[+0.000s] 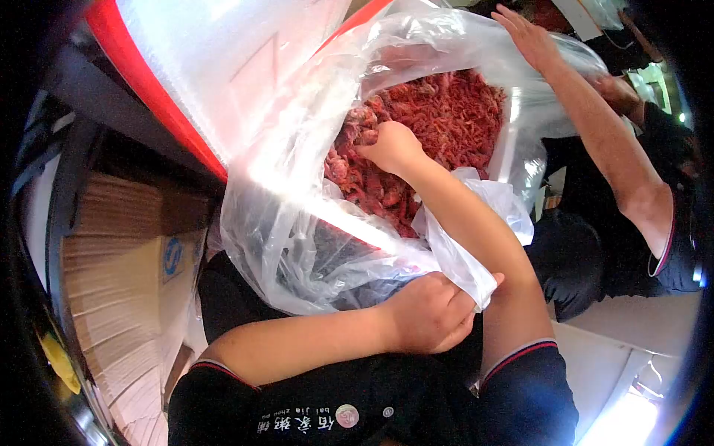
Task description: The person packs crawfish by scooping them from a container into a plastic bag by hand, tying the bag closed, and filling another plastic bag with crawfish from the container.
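Note:
My left hand (435, 312) is closed on the gathered edge of a white plastic bag (465, 271), close to my body. Reaching past it, my right hand (393, 149) is among dried red pieces (454, 126) at the left side of the heap, its fingers bent around some of them. The red pieces fill a large clear plastic liner (275, 223), whose loose folds spread toward my lap. My right forearm crosses above the white bag. The tips of my right fingers are partly hidden by the pieces.
A co-worker's hand (528, 37) touches the liner's far rim, and their other hand (617, 93) is near its right side. Stacked flattened cardboard (111, 260) stands at the left. A white panel with a red edge (149, 82) rises at the upper left.

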The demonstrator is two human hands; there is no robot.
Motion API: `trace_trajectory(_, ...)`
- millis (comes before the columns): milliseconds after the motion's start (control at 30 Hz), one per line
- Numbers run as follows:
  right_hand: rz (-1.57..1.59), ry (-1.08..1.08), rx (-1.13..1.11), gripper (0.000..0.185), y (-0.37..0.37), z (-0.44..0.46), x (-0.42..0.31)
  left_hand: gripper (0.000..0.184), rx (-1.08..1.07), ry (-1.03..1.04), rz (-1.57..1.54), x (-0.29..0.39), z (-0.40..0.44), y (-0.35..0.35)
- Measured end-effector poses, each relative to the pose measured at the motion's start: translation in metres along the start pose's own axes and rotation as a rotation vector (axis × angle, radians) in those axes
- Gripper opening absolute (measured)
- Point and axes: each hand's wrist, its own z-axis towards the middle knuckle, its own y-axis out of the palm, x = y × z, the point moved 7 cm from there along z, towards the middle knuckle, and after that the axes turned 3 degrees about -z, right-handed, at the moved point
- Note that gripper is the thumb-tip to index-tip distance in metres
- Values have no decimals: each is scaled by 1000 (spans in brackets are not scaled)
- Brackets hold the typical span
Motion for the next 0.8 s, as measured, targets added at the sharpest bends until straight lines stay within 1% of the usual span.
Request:
trace_trajectory(33,0,-2,-5,40,5,5,3,61,3,-5,0,0,1,-2)
trace_trajectory(100,162,-94,-83,30,9,10,1,61,9,18,17,1,6,-6)
trace_trajectory(133,163,-91,-77,30,3,5,4,61,5,23,17,1,7,-6)
trace_trajectory(167,298,-66,-27,28,-8,-4,11,62,17,20,-16,-1,8,-5)
trace_trajectory(200,432,-39,23,26,-24,-18,14,64,27,17,-51,-1,8,-5)
trace_trajectory(233,453,-23,-11,24,-34,-30,22,64,28,22,-56,0,9,-5)
trace_trajectory(267,595,-17,-66,23,-46,-49,31,64,66,-41,-126,-3,9,-7)
trace_trajectory(300,807,-58,-33,25,-65,-75,33,64,104,-104,-198,-6,9,-9)
trace_trajectory(333,941,-65,-9,28,-83,-102,38,67,95,-180,-286,-3,15,-18)
trace_trajectory(367,922,-91,72,28,-101,-124,50,67,96,-177,-287,-4,17,-18)
trace_trajectory(400,1014,-132,77,27,-107,-143,68,68,139,-183,-315,-6,17,-20)
trace_trajectory(433,1012,-185,78,26,-116,-161,78,70,182,-191,-344,-10,17,-23)
trace_trajectory(467,1021,-236,-8,26,-116,-174,88,83,96,-193,-341,-11,18,-19)
trace_trajectory(500,1025,-288,-92,25,-113,-182,90,83,97,-188,-341,-12,19,-18)
trace_trajectory(567,991,-35,-201,30,-83,-183,104,84,120,-193,-378,-15,20,-14)
trace_trajectory(600,919,-39,-137,41,-68,-177,101,84,135,-177,-413,-13,18,-16)
trace_trajectory(633,920,-50,-127,41,-70,-181,105,84,131,-167,-404,-7,18,-11)
trace_trajectory(700,17,-374,223,50,-95,-187,83,74,229,-140,-417,-7,15,-12)
trace_trajectory(733,124,-328,190,48,-103,-189,77,74,235,-139,-420,-11,11,-12)
trace_trajectory(767,286,-203,156,40,-113,-192,73,71,209,-125,-403,-8,9,-9)
trace_trajectory(800,295,-150,184,37,-125,-190,70,69,179,-116,-389,-6,9,-6)
